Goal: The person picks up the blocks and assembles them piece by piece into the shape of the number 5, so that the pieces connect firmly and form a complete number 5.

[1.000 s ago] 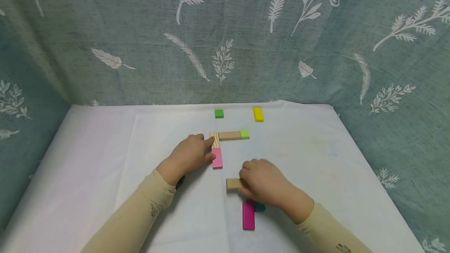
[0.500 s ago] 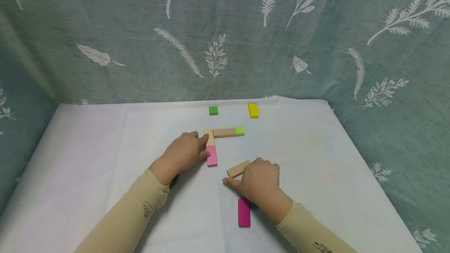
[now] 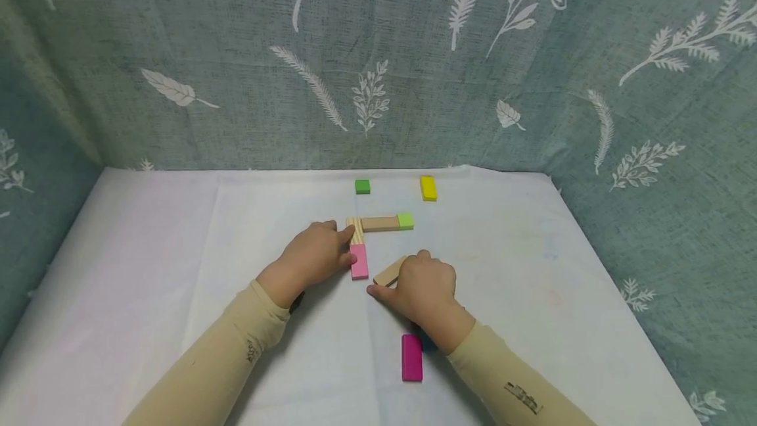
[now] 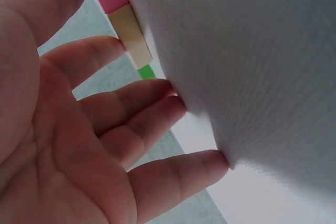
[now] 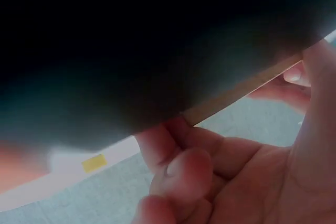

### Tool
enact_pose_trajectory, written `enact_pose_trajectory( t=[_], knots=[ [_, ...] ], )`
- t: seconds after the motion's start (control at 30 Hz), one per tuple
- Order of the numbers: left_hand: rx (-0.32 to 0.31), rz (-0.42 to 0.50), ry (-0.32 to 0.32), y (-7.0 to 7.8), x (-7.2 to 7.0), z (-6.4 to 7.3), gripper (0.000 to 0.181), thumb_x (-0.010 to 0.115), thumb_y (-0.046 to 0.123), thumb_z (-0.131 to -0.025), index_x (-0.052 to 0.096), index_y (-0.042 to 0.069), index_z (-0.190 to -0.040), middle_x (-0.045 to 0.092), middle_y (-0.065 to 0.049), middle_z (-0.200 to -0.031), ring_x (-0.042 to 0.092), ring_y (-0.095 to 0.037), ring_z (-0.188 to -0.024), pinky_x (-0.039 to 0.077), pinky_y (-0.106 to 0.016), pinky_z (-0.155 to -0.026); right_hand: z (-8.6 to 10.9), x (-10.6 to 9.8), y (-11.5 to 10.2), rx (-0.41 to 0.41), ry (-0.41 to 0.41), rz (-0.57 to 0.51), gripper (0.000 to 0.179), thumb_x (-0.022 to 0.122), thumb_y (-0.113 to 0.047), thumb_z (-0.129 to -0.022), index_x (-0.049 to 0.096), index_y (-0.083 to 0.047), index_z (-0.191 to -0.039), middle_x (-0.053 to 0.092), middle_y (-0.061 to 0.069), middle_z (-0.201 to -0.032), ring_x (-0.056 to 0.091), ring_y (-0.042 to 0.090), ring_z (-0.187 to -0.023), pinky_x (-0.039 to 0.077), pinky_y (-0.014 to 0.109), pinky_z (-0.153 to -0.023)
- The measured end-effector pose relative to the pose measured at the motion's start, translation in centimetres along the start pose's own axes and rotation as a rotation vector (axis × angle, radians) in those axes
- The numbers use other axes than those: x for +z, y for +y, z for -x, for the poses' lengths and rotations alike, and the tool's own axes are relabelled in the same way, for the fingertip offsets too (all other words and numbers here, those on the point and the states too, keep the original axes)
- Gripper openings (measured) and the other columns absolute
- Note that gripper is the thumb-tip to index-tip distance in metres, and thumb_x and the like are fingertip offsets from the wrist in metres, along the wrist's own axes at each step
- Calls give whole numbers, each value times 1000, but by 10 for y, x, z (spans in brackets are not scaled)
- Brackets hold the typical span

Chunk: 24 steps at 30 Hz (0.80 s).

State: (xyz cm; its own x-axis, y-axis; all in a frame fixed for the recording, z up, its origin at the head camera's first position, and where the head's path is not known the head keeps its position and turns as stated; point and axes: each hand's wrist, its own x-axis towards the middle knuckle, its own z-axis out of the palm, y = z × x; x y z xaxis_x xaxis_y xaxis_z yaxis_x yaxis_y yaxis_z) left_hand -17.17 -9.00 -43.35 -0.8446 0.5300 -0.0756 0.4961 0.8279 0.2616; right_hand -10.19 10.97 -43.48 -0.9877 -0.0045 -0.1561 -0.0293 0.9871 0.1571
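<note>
In the head view my left hand (image 3: 313,255) touches a striped wooden block (image 3: 357,234) with its index finger, the thumb at a pink block (image 3: 359,261) joined end to end with it. The left wrist view shows its fingers fairly straight, the lower ones resting on the white cloth. A tan wooden block (image 3: 380,223) and a lime block (image 3: 405,221) run rightward from the striped block's far end. My right hand (image 3: 427,284) holds a plain wooden block (image 3: 388,272) at a slant, nearer to me; in the right wrist view that block (image 5: 231,100) is between thumb and fingers.
A green block (image 3: 363,187) and a yellow block (image 3: 428,188) lie near the back edge. A magenta block (image 3: 411,358) lies in front, beside a dark teal thing (image 3: 428,342) partly hidden by my right wrist. A patterned curtain (image 3: 248,84) encloses the cloth.
My right hand has carried the wooden block away from me, toward the pink block, and turned it from level to slanted. The left hand keeps its place on the striped and pink blocks.
</note>
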Motion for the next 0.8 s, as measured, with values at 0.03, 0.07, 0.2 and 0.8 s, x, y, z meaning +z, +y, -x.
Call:
enact_pose_trajectory(
  t=[0.03, 0.07, 0.2, 0.8],
  knots=[
    [3, -1, 4, 0, 0, 0, 60, 71, 38, -94, 57, 8, -143, 65, -26, -127, 63, -42, -118, 52, -51, -100, -1, -1, -1, 5, 3, 6, 82, 55, -89, -75, 68, -8, -80, 50, 6, -73, 48, 20, -53, 41, 35, -48],
    [6, -3, 6, 0, 0, 0, 60, 71, 39, -93, 58, 8, -143, 65, -26, -126, 64, -42, -117, 52, -51, -99, -1, -1, -2, 9, 6, 11, 82, 55, -89, -75, 67, -8, -79, 49, 6, -72, 48, 20, -52, 41, 35, -48],
    [10, -9, 10, 1, 1, -1, 60, 71, 40, -93, 58, 8, -143, 66, -26, -123, 65, -42, -112, 53, -51, -96, -3, -1, -4, 19, 14, 33, 81, 54, -90, -74, 68, -10, -77, 49, 5, -69, 47, 20, -53, 41, 35, -49],
    [8, -7, 13, -1, 1, 0, 60, 71, 40, -93, 58, 8, -143, 66, -25, -121, 65, -41, -112, 53, -50, -97, -8, -1, -11, 42, -9, 51, 84, 49, -94, -71, 62, -12, -66, 49, 4, -67, 48, 18, -50, 40, 34, -48]
  ],
)
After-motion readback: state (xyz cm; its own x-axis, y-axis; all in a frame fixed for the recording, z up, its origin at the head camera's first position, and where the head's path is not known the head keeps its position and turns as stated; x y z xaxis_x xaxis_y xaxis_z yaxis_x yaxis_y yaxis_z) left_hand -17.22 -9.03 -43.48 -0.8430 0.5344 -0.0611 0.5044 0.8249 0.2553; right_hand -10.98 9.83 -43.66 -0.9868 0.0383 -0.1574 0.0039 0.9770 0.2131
